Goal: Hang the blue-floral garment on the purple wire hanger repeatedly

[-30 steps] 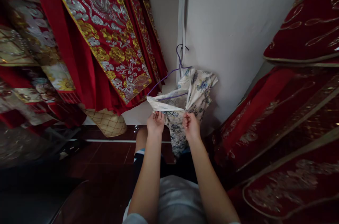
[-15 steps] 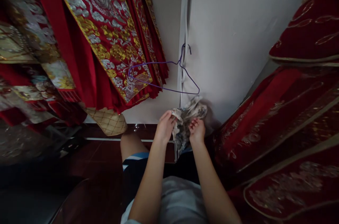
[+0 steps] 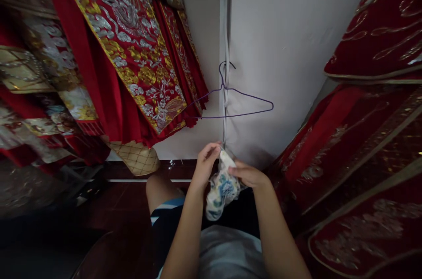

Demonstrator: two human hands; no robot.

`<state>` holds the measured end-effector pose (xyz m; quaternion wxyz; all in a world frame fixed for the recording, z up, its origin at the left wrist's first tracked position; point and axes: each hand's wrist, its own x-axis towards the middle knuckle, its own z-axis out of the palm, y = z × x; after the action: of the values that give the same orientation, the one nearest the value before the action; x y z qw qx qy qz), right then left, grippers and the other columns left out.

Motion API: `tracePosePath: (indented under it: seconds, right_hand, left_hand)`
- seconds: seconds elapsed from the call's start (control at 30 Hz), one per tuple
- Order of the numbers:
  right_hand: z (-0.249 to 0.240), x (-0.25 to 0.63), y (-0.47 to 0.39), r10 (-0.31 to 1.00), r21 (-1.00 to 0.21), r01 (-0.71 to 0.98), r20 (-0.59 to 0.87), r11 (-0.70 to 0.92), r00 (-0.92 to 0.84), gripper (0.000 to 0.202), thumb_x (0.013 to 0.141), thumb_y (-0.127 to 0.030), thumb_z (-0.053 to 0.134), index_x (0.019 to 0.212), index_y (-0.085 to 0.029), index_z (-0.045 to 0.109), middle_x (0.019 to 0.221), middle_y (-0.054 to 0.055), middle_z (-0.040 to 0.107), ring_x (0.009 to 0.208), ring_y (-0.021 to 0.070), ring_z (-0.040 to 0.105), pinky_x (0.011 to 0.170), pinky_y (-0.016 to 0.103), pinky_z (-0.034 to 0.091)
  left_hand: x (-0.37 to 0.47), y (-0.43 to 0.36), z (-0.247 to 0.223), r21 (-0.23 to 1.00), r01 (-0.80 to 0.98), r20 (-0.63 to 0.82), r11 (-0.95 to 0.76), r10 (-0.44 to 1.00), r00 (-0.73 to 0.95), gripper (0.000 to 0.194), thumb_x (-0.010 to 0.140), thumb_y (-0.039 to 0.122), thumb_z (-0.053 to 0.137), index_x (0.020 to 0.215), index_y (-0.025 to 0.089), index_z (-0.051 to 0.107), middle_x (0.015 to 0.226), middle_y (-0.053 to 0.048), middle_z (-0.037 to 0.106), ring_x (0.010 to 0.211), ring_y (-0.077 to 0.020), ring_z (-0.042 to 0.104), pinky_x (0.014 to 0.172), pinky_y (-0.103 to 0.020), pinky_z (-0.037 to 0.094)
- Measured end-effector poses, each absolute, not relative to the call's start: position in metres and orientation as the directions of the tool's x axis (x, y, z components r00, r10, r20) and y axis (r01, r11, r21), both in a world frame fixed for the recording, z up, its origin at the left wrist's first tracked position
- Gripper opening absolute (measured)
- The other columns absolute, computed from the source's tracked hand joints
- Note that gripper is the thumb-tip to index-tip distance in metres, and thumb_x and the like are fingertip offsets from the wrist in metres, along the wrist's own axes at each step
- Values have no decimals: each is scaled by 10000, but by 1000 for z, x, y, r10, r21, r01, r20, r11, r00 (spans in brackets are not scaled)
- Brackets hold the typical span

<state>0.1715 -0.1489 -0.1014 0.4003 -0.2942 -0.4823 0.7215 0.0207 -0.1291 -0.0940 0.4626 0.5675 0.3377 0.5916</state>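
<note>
A white cloth (image 3: 221, 193) with a blue and green flower print hangs bunched between my hands, above my lap. My left hand (image 3: 208, 159) pinches its top corner. My right hand (image 3: 247, 172) is closed on the cloth's right side, a little lower, with the thumb pressed on the pale edge. What kind of fabric piece this is, I cannot tell. Just above my hands, a thin purple clothes hanger (image 3: 249, 95) hangs from a white cord or cable (image 3: 227, 28) against the wall, bearing nothing.
Red embroidered garments with gold and silver patterns (image 3: 132, 50) hang at the left, and more red garments (image 3: 369, 111) stand close on the right. A white wall (image 3: 280, 28) is straight ahead. A gold quilted object (image 3: 140, 158) sits near my knee, over a dark red floor (image 3: 121, 200).
The cloth has come down closer to my lap and its blue flowers now show. My right hand has turned inward onto it. The hanger has swung round to the right.
</note>
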Motion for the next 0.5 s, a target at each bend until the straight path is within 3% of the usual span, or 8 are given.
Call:
tracePosePath:
  seconds: [0.07, 0.13, 0.23, 0.3, 0.4, 0.43, 0.5]
  right_hand:
    - [-96, 182, -152, 866, -911, -369, 28, -183, -500, 444, 450, -368, 913, 772, -180, 671, 661, 6, 663, 590, 168, 628, 598, 281, 516]
    - [-88, 194, -154, 912, -868, -461, 24, -183, -409, 429, 441, -293, 893, 777, -178, 653, 650, -1, 662, 560, 167, 623, 583, 291, 521]
    - [-70, 212, -152, 943, -863, -463, -48, -205, -328, 375, 487, -245, 843, 803, -166, 655, 640, 8, 671, 528, 168, 617, 547, 292, 519]
    - [-56, 220, -148, 908, -911, -356, -44, -208, -417, 387, 474, -222, 844, 807, -147, 662, 658, 25, 684, 542, 176, 623, 543, 292, 519]
    - [-35, 227, -138, 860, -971, -212, 11, -114, -510, 406, 429, -194, 861, 779, -138, 665, 674, 27, 687, 585, 179, 629, 568, 282, 514]
    - [-29, 229, -134, 861, -980, -189, 41, -65, -506, 395, 435, -200, 857, 776, -140, 667, 675, 24, 683, 603, 180, 629, 580, 280, 509]
    - [-17, 233, -125, 864, -992, -120, 97, 43, -494, 348, 479, -224, 832, 777, -152, 668, 687, 16, 672, 635, 176, 615, 601, 278, 493]
  left_hand:
    - [14, -135, -101, 942, -231, 299, -242, 920, 254, 320, 890, 500, 612, 1071, 238, 639, 1062, -75, 677, 1022, -222, 636, 904, -325, 487]
    - [6, -142, -110, 961, -207, 262, -185, 847, 462, 462, 895, 585, 559, 1220, 258, 591, 1080, -89, 676, 1022, -239, 644, 900, -348, 503]
    - [-5, -146, -122, 953, 20, 215, -301, 724, 656, 505, 897, 625, 518, 1170, 220, 646, 1088, -111, 680, 1042, -269, 637, 934, -381, 495]
    - [-9, -143, -127, 842, 260, 170, -472, 691, 702, 452, 877, 591, 573, 1082, 204, 683, 1040, -99, 692, 1034, -279, 636, 1038, -453, 424]
    - [-15, -131, -130, 580, 524, 104, -624, 694, 712, 396, 803, 529, 688, 1032, 205, 698, 1087, -85, 697, 1091, -302, 615, 1159, -563, 217]
    - [-20, -125, -130, 537, 564, 103, -627, 712, 694, 391, 788, 511, 705, 1031, 205, 700, 1114, -83, 695, 1098, -302, 611, 1157, -553, 223]
    - [-35, -114, -130, 560, 602, 128, -569, 778, 615, 387, 761, 488, 726, 1004, 187, 704, 1070, -75, 707, 1016, -279, 628, 1061, -459, 385]
